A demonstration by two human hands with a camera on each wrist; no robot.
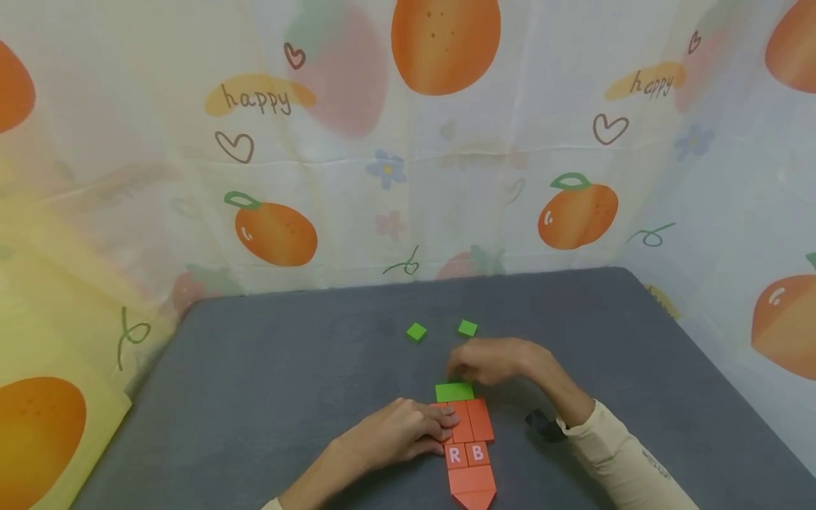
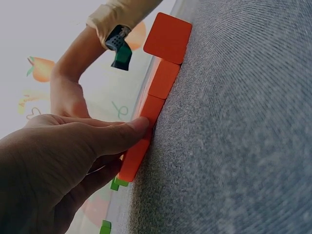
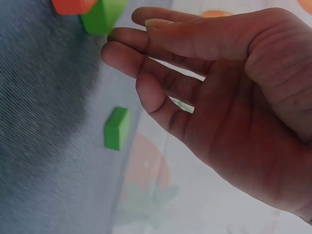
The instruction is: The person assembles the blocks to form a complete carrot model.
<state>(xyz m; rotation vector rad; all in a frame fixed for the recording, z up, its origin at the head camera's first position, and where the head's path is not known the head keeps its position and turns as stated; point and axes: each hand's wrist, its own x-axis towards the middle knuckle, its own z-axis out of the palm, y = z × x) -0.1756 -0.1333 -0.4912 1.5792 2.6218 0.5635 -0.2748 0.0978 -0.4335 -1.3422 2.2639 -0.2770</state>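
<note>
On the grey table, flat orange-red blocks (image 1: 479, 419) lie in a column; two smaller ones bear the white letters R (image 1: 455, 455) and B (image 1: 477, 453). A green block (image 1: 455, 392) touches the column's far end. My left hand (image 1: 403, 433) rests its fingertips on the left orange-red blocks, and in the left wrist view its thumb (image 2: 139, 125) presses their side. My right hand (image 1: 491, 360) is just beyond the green block's right end, fingers loosely bent. Nothing shows between those fingers (image 3: 122, 58) in the right wrist view.
Two small green blocks, one on the left (image 1: 416, 332) and one on the right (image 1: 468, 328), lie farther back on the grey table (image 1: 306, 354). A fruit-patterned curtain (image 1: 344, 184) hangs behind the table's far edge. A dark device (image 1: 545, 426) sits at my right wrist.
</note>
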